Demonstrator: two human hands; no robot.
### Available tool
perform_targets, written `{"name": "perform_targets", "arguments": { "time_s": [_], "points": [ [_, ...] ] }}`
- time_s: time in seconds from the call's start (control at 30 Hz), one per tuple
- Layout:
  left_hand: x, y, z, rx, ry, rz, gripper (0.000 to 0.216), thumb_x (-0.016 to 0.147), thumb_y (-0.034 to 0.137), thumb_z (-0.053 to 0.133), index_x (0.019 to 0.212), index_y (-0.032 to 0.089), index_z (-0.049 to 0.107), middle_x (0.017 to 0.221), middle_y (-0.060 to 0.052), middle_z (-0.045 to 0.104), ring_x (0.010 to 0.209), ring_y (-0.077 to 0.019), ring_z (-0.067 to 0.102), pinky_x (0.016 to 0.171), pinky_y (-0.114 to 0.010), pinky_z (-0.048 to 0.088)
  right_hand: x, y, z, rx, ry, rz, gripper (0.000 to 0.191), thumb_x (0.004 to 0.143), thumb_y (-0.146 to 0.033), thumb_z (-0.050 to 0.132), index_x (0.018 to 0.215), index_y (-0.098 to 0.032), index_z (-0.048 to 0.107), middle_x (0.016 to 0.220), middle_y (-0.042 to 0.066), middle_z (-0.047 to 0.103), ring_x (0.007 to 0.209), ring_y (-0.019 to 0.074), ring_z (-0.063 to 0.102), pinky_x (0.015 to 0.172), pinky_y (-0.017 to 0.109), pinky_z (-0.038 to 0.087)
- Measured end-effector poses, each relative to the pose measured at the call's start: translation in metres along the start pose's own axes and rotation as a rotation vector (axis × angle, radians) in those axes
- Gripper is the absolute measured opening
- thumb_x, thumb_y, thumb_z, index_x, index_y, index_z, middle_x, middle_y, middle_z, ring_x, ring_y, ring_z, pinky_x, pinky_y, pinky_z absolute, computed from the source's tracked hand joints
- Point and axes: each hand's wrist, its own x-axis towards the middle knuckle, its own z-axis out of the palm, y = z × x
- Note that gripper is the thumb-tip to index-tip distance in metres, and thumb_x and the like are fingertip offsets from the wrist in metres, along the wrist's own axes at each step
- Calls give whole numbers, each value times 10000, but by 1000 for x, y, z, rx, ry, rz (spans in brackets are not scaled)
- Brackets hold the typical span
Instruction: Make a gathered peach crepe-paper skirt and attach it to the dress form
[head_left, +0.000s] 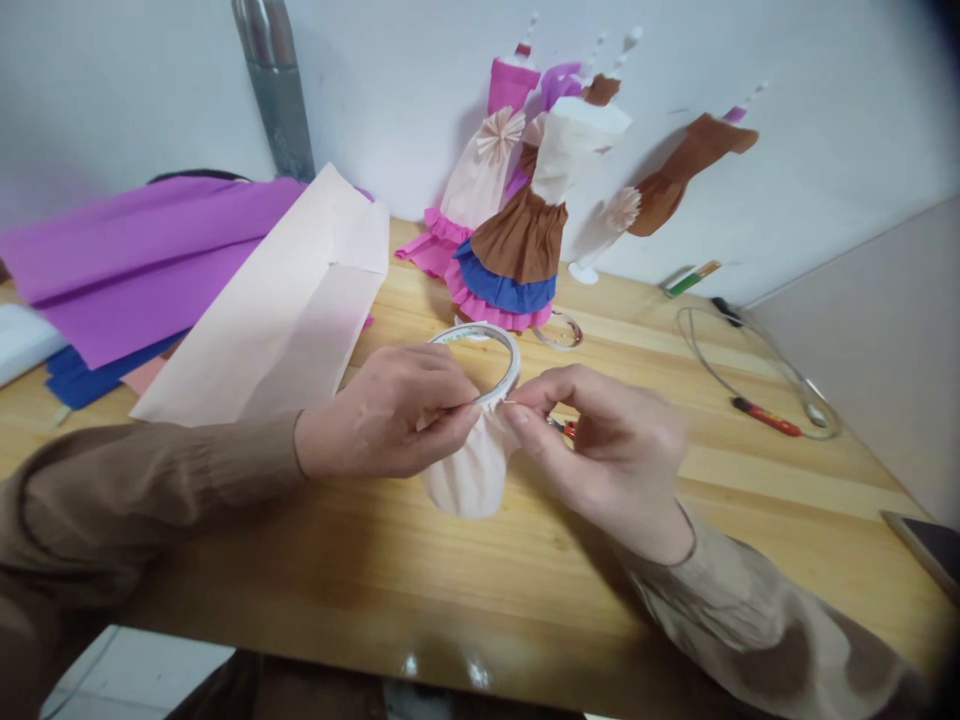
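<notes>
My left hand [390,410] is closed around a gathered piece of pale pink crepe paper [469,475] and a thin roll of tape [487,350]. The roll stands up above my fingers, and the paper fans out below them over the wooden table [450,590]. My right hand [600,450] pinches thumb and forefinger at the gathered top of the paper, right beside the tape roll. Both hands meet at the middle of the table, a little above its surface.
Paper dresses on small stands [517,250] line the wall at the back. Sheets of pale pink [285,310], purple [142,250] and blue crepe paper [82,375] lie at the left. A wire loop [750,370], a red-handled tool [765,417] and a dark device [930,545] sit at the right.
</notes>
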Motion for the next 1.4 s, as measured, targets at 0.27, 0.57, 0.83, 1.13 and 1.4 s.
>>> {"name": "perform_targets", "arguments": {
  "time_s": [0.27, 0.57, 0.83, 1.13, 1.4],
  "points": [
    [0, 1, -1, 1, -30, -3, 293, 892, 178, 404, 600, 173, 438, 600, -11, 478, 643, -122, 472, 665, -258, 393, -1, 1, 2, 128, -6, 240, 125, 784, -185, 670, 689, -196, 589, 606, -9, 594, 534, 113, 524, 510, 258, 433],
    [2, -7, 1, -74, -87, 55, 283, 867, 154, 391, 592, 195, 343, 586, -7, 454, 640, -133, 432, 661, -284, 367, 9, 8, 9, 652, -118, 650, 374, 661, -290, 768, 633, -208, 405, 527, -77, 446, 434, 60, 383, 409, 198, 316],
    [5, -5, -8, -326, -46, -230, 278, 860, 223, 431, 588, 172, 405, 593, 29, 411, 605, -94, 420, 594, -234, 355, 14, 25, -4, 767, -121, 551, 507, 801, -666, 511, 629, -191, 548, 595, 22, 543, 526, 149, 501, 462, 284, 390],
    [4, -9, -8, -127, 64, -211, 320, 858, 238, 411, 548, 160, 399, 575, 20, 434, 590, -92, 430, 596, -232, 348, 10, 18, -2, 763, -135, 668, 318, 736, -417, 741, 633, -166, 575, 551, -28, 555, 500, 90, 458, 508, 232, 353],
    [3, -13, -7, -63, 94, -204, 323, 866, 237, 408, 551, 165, 394, 580, 24, 433, 589, -95, 433, 593, -233, 346, 19, 26, -4, 929, -132, 767, 408, 705, -506, 727, 570, -174, 533, 427, -46, 477, 370, 66, 361, 385, 214, 242]
  ]
}}
